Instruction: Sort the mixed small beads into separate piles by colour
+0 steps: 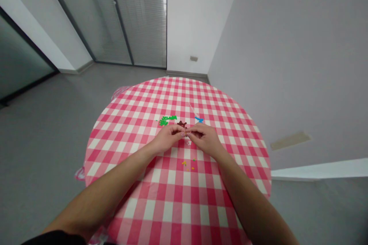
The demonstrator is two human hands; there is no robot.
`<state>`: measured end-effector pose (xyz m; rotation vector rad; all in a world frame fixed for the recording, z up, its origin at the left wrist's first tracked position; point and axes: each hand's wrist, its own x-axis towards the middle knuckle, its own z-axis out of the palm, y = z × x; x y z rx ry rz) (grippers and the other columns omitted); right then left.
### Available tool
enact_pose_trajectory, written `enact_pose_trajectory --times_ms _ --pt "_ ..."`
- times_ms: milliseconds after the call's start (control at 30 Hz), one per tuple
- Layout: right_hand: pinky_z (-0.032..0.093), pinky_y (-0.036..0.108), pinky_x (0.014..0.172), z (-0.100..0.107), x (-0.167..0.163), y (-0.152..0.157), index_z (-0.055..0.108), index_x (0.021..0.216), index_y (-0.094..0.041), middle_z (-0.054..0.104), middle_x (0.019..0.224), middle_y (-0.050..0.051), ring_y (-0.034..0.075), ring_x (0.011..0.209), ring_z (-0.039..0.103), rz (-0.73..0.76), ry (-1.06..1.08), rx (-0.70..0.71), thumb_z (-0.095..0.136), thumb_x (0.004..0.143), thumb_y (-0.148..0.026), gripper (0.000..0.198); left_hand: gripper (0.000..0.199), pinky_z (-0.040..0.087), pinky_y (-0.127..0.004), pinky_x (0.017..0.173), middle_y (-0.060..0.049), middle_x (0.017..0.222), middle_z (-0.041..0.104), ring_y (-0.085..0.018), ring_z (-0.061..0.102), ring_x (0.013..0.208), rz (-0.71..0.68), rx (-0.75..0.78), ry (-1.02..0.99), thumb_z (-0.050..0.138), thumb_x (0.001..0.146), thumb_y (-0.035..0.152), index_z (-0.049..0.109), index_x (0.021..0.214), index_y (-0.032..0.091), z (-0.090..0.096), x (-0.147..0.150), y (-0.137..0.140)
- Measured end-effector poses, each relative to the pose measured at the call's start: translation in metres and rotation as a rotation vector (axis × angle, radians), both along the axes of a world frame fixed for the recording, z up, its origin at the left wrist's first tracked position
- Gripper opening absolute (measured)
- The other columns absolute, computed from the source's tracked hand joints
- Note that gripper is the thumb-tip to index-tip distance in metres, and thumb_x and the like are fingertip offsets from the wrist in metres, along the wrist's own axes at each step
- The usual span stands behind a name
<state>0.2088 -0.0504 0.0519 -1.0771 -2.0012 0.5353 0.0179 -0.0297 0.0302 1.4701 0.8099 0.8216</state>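
My left hand and my right hand meet fingertip to fingertip over the middle of the table. Both are closed in a pinch, and whatever sits between the fingertips is too small to name. Just beyond them lies a cluster of dark brown pieces, partly covered by the fingers. Past my left hand is a heap of small green pieces. Some blue pieces lie beyond my right hand. Under the fingertips a few whitish bits show. Nearer to me are small yellow-orange pieces.
A red-and-white checked cloth covers the round table. Behind the blue pieces a thin pale strip lies on the cloth. A grey wall rises on the right, and glass partitions stand at the back left.
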Motion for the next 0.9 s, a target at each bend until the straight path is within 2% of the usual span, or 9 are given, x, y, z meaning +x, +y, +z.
enact_pose_trajectory --times_ms 167,233,300,400,567,667,800,900 --pt "0.048 0.029 0.066 -0.003 0.003 0.001 0.077 0.093 -0.023 0.071 0.078 0.006 0.017 0.07 0.062 -0.003 -0.052 0.048 0.063 0.092 -0.031 0.016 0.024 0.046 -0.031 0.084 -0.006 0.089 0.07 -0.017 0.062 0.087 0.004 -0.08 -0.063 0.069 0.081 0.037 0.069 0.085 0.014 0.001 0.002 -0.002" --pt "0.049 0.029 0.068 -0.004 0.004 0.002 0.077 0.096 -0.024 0.071 0.081 0.006 0.018 0.074 0.063 0.01 -0.084 0.09 0.062 0.093 -0.03 0.016 0.026 0.045 -0.027 0.073 -0.004 0.082 0.068 -0.013 0.058 0.075 0.013 -0.131 -0.083 0.071 0.08 0.039 0.07 0.085 0.014 -0.002 0.002 -0.003" --pt "0.05 0.029 0.068 -0.004 0.006 0.001 0.077 0.1 -0.024 0.07 0.082 0.006 0.018 0.076 0.064 0.03 -0.108 0.127 0.061 0.094 -0.028 0.018 0.03 0.036 -0.023 0.058 0.001 0.067 0.06 -0.009 0.047 0.058 0.003 -0.203 -0.11 0.073 0.078 0.042 0.07 0.086 0.013 -0.006 0.002 -0.003" --pt "0.051 0.029 0.068 -0.003 0.007 0.0 0.076 0.105 -0.025 0.069 0.085 0.006 0.017 0.076 0.064 0.047 -0.151 0.159 0.058 0.095 -0.027 0.02 0.035 0.025 -0.022 0.05 0.004 0.058 0.049 -0.006 0.034 0.05 -0.038 -0.311 -0.164 0.077 0.075 0.046 0.07 0.087 0.013 -0.008 0.001 -0.002" --pt "0.052 0.029 0.069 -0.002 0.007 -0.003 0.074 0.108 -0.025 0.068 0.089 0.007 0.018 0.079 0.063 0.058 -0.23 0.192 0.054 0.096 -0.024 0.024 0.039 0.032 -0.022 0.055 0.0 0.067 0.058 -0.007 0.042 0.057 -0.07 -0.429 -0.234 0.084 0.066 0.045 0.073 0.085 0.013 -0.001 -0.002 -0.002" --pt "0.05 0.029 0.069 0.0 0.005 -0.004 0.073 0.104 -0.022 0.067 0.088 0.007 0.018 0.079 0.062 0.069 -0.235 0.194 0.054 0.095 -0.021 0.022 0.04 0.034 -0.023 0.058 -0.002 0.072 0.062 -0.007 0.045 0.059 -0.093 -0.454 -0.248 0.085 0.065 0.042 0.075 0.091 0.013 0.003 -0.003 -0.003" --pt "0.048 0.03 0.07 0.01 0.011 -0.002 0.07 0.093 -0.019 0.067 0.084 0.007 0.019 0.079 0.061 0.044 -0.21 0.115 0.052 0.095 -0.023 0.018 0.038 0.042 -0.026 0.064 -0.005 0.082 0.069 -0.009 0.052 0.065 -0.105 -0.37 -0.158 0.079 0.074 0.037 0.075 0.104 0.015 0.003 -0.004 -0.004" --pt "0.046 0.03 0.071 0.017 0.03 0.005 0.068 0.086 -0.019 0.07 0.085 0.007 0.019 0.078 0.062 -0.012 -0.324 -0.076 0.052 0.093 -0.021 0.018 0.029 0.048 -0.032 0.08 -0.007 0.094 0.074 -0.016 0.064 0.083 -0.113 -0.226 0.028 0.073 0.08 0.034 0.075 0.103 0.017 0.004 -0.006 -0.004"
